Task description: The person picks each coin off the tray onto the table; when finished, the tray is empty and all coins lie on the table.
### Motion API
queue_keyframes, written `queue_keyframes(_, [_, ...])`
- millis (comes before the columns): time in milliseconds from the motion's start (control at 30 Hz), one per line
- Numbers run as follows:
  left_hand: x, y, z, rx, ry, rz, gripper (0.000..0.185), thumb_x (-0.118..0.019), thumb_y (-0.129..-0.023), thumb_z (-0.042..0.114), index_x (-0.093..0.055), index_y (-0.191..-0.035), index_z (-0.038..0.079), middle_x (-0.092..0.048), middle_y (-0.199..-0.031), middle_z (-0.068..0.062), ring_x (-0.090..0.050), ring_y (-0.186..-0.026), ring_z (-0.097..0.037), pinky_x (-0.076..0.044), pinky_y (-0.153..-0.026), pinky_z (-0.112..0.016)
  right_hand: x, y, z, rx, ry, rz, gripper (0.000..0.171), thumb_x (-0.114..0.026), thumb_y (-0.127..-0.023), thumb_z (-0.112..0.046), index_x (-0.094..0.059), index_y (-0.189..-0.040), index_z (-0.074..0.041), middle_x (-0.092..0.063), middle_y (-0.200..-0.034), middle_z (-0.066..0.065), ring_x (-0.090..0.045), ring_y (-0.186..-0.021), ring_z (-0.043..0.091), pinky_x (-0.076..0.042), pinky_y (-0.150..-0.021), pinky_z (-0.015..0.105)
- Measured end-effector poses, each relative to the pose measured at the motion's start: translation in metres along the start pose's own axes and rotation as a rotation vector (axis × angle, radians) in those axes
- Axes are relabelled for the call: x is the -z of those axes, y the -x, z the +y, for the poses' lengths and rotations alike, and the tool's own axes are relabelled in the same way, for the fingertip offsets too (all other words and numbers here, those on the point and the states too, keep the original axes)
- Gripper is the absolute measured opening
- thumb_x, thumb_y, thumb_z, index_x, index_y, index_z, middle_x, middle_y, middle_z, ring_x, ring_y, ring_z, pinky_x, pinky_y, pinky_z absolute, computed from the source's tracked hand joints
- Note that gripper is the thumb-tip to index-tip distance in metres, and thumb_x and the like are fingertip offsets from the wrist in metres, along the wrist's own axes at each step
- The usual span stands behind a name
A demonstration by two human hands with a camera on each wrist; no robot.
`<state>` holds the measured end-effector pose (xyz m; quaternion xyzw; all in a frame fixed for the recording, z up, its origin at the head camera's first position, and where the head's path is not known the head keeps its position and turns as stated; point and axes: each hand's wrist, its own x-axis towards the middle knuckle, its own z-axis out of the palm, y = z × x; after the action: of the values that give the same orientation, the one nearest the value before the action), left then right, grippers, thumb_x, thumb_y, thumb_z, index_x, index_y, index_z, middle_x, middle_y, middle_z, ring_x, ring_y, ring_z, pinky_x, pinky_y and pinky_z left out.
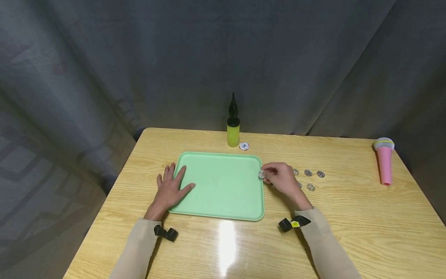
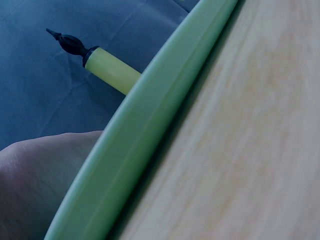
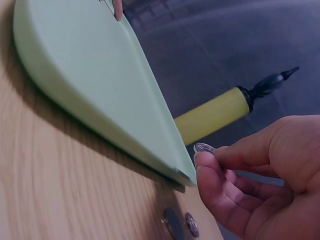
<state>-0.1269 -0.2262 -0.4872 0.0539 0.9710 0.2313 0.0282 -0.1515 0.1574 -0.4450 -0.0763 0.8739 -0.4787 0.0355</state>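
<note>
In the middle of the head view we see the table (image 1: 348, 232), pale wood, filling the lower frame in front of a grey curtain (image 1: 104, 58). At its centre lies the green tray (image 1: 223, 186). Our left hand (image 1: 170, 190) rests flat on the tray's left edge, fingers straight and spread, holding nothing; in the left wrist view only a part of it shows, at lower left beside the tray rim. Our right hand (image 1: 280, 179) sits at the tray's right rim, fingers curled, thumb and forefinger pinching a coin (image 1: 261, 174) just over that rim. The right wrist view shows the coin (image 3: 204, 148) held edge-up between the fingertips (image 3: 202, 162), close to the tray's corner and not touching it. At the far right of the frame a pink microphone (image 1: 385, 161) stands head-up. Above the tray, at centre, a yellow pump (image 1: 233, 128) stands upright with a poker chip (image 1: 244, 146) just beside its base. Right of the right hand, more coins (image 1: 308, 173) lie loose on the table.
</note>
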Motion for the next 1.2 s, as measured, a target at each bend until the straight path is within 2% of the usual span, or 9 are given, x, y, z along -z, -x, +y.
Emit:
queue_keyframes(300, [-0.001,-0.001,0.0,-0.002,-0.001,0.001,0.081,-0.06,-0.094,0.05,-0.03,-0.158,0.01,-0.01,-0.165,-0.031,-0.002,-0.155,-0.05,-0.001,-0.116,-0.075,0.019,0.008,0.007,0.002,0.045,0.024,0.017,-0.062,-0.095,0.0,-0.073,-0.106,0.006,-0.075,-0.087,0.02,-0.07,-0.068,0.015,-0.059,-0.06,0.025])
queue_keyframes(533, [-0.001,-0.001,-0.001,-0.005,0.0,0.002,0.081,-0.06,-0.094,0.05,-0.03,-0.158,0.01,-0.01,-0.165,-0.031,-0.001,-0.155,-0.051,-0.002,-0.116,-0.075,0.033,0.017,0.015,-0.018,0.09,0.041,0.019,-0.06,-0.095,0.002,-0.071,-0.109,0.008,-0.074,-0.088,0.021,-0.071,-0.07,0.019,-0.059,-0.06,0.027])
queue_keyframes(933, [-0.002,-0.001,-0.002,0.001,0.002,0.0,0.081,-0.06,-0.094,0.05,-0.03,-0.158,0.011,-0.01,-0.165,-0.03,-0.002,-0.155,-0.051,-0.002,-0.116,-0.075,0.054,0.027,0.029,-0.045,0.098,0.057,0.021,-0.057,-0.095,0.004,-0.069,-0.111,0.01,-0.073,-0.09,0.024,-0.07,-0.069,0.013,-0.058,-0.061,0.025])
queue_keyframes(1200, [-0.002,-0.001,-0.001,0.0,-0.002,0.002,0.081,-0.06,-0.094,0.05,-0.03,-0.158,0.011,-0.011,-0.165,-0.03,-0.003,-0.155,-0.051,-0.003,-0.116,-0.075,0.068,0.035,0.038,-0.069,0.132,0.091,0.02,-0.061,-0.095,0.001,-0.07,-0.111,0.009,-0.074,-0.092,0.025,-0.068,-0.067,0.005,-0.057,-0.06,0.022])
